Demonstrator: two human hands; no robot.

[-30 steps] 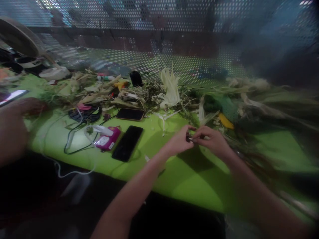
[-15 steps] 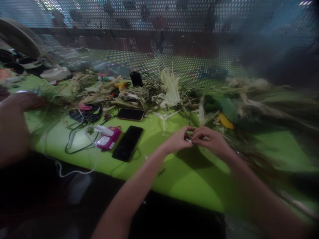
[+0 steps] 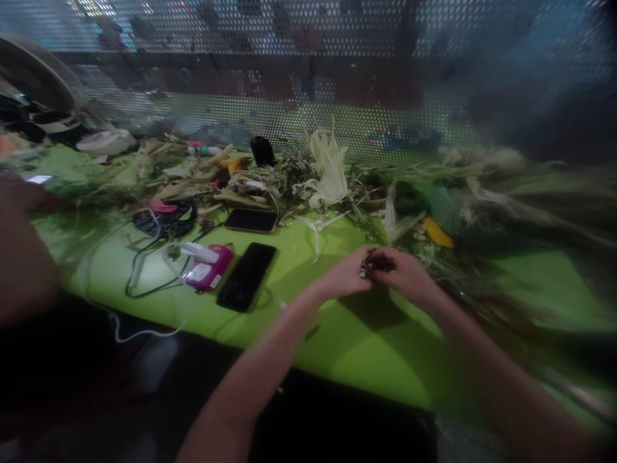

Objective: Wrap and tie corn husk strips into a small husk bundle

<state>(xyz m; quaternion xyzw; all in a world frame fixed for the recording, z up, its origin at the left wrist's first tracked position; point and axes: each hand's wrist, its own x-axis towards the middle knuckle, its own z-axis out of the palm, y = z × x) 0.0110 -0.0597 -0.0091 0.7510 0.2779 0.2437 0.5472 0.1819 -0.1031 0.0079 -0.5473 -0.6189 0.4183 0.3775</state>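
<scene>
My left hand (image 3: 344, 276) and my right hand (image 3: 407, 273) meet above the green tabletop (image 3: 366, 366). Their fingers are curled together around something small, dark with a whitish bit, too blurred to name. Just beyond them, a thin three-armed piece of pale husk (image 3: 317, 235) lies on the table. Behind that stands a bundle of cream-coloured corn husk (image 3: 330, 170), flared at its top. A folded husk piece (image 3: 394, 222) and a yellow object (image 3: 438, 232) sit past my right hand.
Left of my hands lie a black phone (image 3: 247, 276), a second phone (image 3: 251, 220) and a purple power strip (image 3: 209, 267) with cables. Dried husks (image 3: 193, 183) pile along the perforated screen (image 3: 270, 71). Another person's arm (image 3: 24, 251) reaches in at left, near a fan (image 3: 38, 71).
My right hand's fingers have rolled inward against my left hand, and a darker part of the small thing shows between them. The other person's hand has drawn back to the left.
</scene>
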